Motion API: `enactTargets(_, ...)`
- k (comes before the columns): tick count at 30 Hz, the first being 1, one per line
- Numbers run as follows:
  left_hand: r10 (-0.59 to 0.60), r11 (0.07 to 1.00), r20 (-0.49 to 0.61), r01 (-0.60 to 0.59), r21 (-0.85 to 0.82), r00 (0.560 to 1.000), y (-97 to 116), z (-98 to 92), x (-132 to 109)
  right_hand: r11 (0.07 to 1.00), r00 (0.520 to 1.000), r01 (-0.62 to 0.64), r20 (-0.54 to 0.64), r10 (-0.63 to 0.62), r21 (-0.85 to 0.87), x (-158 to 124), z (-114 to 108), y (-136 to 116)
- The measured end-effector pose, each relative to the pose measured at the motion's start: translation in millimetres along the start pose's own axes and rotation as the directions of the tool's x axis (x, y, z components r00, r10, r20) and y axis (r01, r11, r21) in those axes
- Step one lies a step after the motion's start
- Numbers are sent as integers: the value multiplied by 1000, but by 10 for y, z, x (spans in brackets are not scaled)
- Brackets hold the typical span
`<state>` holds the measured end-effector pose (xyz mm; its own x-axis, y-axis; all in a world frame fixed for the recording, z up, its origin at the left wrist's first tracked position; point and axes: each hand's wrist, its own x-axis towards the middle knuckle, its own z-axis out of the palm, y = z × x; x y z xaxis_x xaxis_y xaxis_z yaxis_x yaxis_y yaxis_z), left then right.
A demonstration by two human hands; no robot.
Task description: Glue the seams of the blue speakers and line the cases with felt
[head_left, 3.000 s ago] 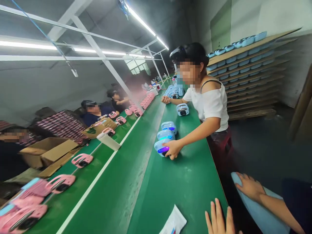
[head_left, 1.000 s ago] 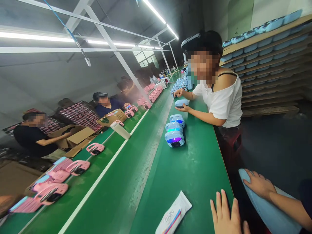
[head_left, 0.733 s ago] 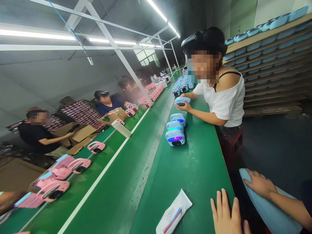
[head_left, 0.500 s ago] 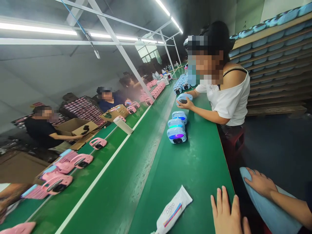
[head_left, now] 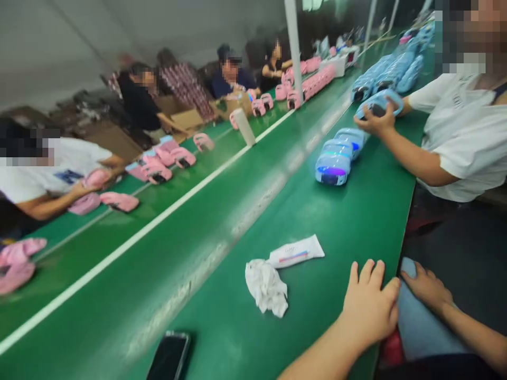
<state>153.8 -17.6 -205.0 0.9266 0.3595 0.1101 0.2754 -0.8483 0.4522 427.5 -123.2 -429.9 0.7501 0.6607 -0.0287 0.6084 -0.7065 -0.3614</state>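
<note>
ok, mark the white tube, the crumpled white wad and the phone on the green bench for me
white tube [head_left: 295, 253]: head view, on the printed middle of its body
crumpled white wad [head_left: 266, 287]: head view, on its central folds
phone [head_left: 169, 357]: head view, on its dark screen; frame edge cuts it off

A white tube lies right beside the crumpled tissue, a phone nearer the camera than it, lit blue devices beyond it, pink devices leftward of it.

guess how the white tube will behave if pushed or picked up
The white tube probably gives when squeezed, its body flattening to a wide end. It would likely slide more than roll, given that flat end. Pushed narrow end first, it may nudge the crumpled white wad there.
</note>
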Motion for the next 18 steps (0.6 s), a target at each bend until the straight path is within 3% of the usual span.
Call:
enactTargets(3,28,998,-72,-23,58,997,13,73,37,1000,997,-23,68,23,7,11,-106,4)
enactTargets(7,59,989,-145,-39,140,988,23,136,58,979,993,69,83,-86,193,-63,-370,-90)
enactTargets(11,76,976,-174,-38,215,982,47,137,76,904,983,172,-5,-185,392,-321,-656,-337)
enactTargets(14,86,965,-186,-36,259,979,106,135,59,853,963,268,-100,-250,448,-495,-917,-603)
enactTargets(16,119,960,-190,-64,274,975,174,131,9,821,925,379,-148,-350,428,-512,-1134,-830)
enactTargets(17,133,959,-190,-78,271,973,216,123,-33,786,881,471,-179,-437,400,-486,-1244,-964)
enactTargets(18,132,962,-189,-80,260,973,261,109,-89,704,782,622,-232,-578,342,-445,-1343,-1112)
